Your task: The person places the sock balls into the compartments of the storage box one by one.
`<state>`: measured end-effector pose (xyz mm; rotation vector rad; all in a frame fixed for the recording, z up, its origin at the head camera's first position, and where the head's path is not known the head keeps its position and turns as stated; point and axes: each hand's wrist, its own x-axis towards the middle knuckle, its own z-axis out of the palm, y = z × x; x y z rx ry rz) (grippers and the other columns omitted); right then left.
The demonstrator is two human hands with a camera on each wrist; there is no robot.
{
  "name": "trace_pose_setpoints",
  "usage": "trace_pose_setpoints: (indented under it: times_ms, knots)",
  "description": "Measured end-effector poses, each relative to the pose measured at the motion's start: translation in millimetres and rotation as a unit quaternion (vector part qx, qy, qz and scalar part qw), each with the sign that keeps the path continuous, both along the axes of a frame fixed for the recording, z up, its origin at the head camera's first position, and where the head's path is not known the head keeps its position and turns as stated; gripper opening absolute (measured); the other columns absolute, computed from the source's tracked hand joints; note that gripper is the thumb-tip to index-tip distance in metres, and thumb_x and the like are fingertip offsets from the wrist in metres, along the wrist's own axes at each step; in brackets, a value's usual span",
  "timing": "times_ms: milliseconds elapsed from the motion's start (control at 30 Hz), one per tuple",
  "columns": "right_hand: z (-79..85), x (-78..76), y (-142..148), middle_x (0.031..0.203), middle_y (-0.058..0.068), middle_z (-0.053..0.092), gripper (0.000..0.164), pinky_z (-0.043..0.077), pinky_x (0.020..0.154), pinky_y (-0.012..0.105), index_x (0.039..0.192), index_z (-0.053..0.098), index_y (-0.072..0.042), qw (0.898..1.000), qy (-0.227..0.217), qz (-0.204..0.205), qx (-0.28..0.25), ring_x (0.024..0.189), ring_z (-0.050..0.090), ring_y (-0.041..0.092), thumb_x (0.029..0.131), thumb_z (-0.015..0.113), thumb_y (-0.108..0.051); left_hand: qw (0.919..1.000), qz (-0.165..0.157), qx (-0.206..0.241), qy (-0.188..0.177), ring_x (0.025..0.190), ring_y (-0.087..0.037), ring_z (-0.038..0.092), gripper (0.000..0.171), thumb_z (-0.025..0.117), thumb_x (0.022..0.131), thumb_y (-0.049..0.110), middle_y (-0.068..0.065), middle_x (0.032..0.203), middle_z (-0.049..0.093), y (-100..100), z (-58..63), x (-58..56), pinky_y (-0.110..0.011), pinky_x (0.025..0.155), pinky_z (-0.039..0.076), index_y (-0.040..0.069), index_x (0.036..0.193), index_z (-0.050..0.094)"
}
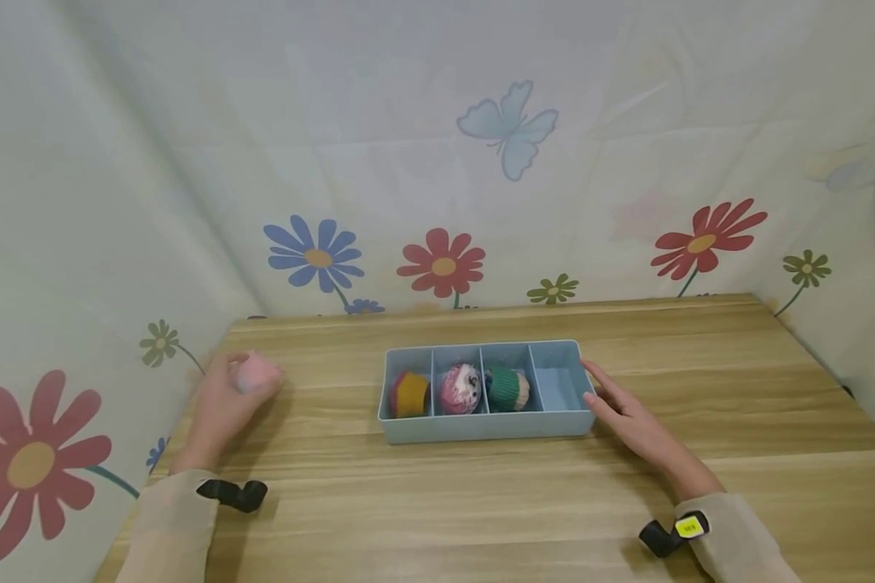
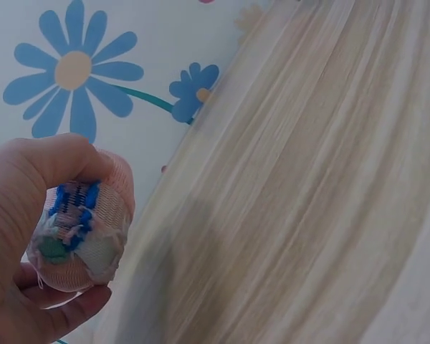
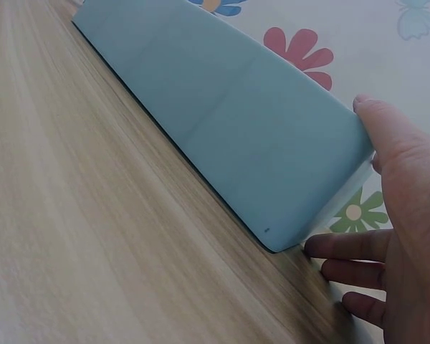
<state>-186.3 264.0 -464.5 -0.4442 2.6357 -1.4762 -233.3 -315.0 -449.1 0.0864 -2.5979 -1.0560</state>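
At the table's left side my left hand [image 1: 219,405] holds a rolled-up pink sock [image 1: 257,372]. Up close in the left wrist view, thumb and fingers curl round the sock [image 2: 93,229], whose knit shows blue, green and white threads. A pale blue divided box [image 1: 488,425] stands at mid-table. Three rolled socks lie in it: a yellow and red one [image 1: 411,395], a pink and white one [image 1: 460,389] and a green and cream one [image 1: 508,389]. My right hand [image 1: 638,425] rests at the box's right end, thumb by the rim and fingers extended along the end wall.
The box's rightmost compartment [image 1: 560,389] shows its bare floor. Beneath everything is a wood-grain table [image 1: 437,502]. A flower-printed cloth [image 1: 379,162] hangs along the table's back and sides. Each wrist wears a black camera mount [image 1: 233,492].
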Motion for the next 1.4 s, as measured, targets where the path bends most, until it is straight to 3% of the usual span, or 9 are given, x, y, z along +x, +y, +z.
trace_pose_setpoints:
  times_ms: [233,667,1400]
  knots:
    - [-0.3,-1.5,0,0.147,0.026,0.022,0.058,0.026,0.097,0.065,0.149,0.015,-0.030,1.000,-0.002,-0.002,-0.001,0.127,0.030,0.048,0.099,0.044,-0.030,0.9995,0.001,-0.026,0.019,0.105,-0.031,0.045,0.072,0.072,0.076,0.046,-0.018,0.122,0.049,5,-2.6,-4.0,-0.047,0.082,0.038,0.002,0.127,0.047]
    - [-2.9,-3.1,-1,0.149,0.023,0.020,0.057,0.024,0.098,0.064,0.149,0.016,-0.030,1.000,-0.004,-0.004,-0.004,0.128,0.028,0.048,0.099,0.044,-0.028,0.9984,-0.034,-0.025,0.039,0.099,-0.030,0.049,0.067,0.073,0.078,0.037,-0.021,0.118,0.053,18,4.2,-2.8,-0.045,0.078,0.041,-0.003,0.126,0.047]
    - [-3.3,-1.8,0,0.149,0.023,0.020,0.057,0.024,0.098,0.065,0.149,0.015,-0.029,1.000,-0.001,-0.004,0.001,0.129,0.027,0.049,0.100,0.042,-0.032,0.9980,-0.033,-0.021,0.049,0.103,-0.034,0.047,0.070,0.074,0.077,0.037,-0.023,0.119,0.051,41,16.2,-3.2,-0.050,0.081,0.041,-0.003,0.128,0.046]
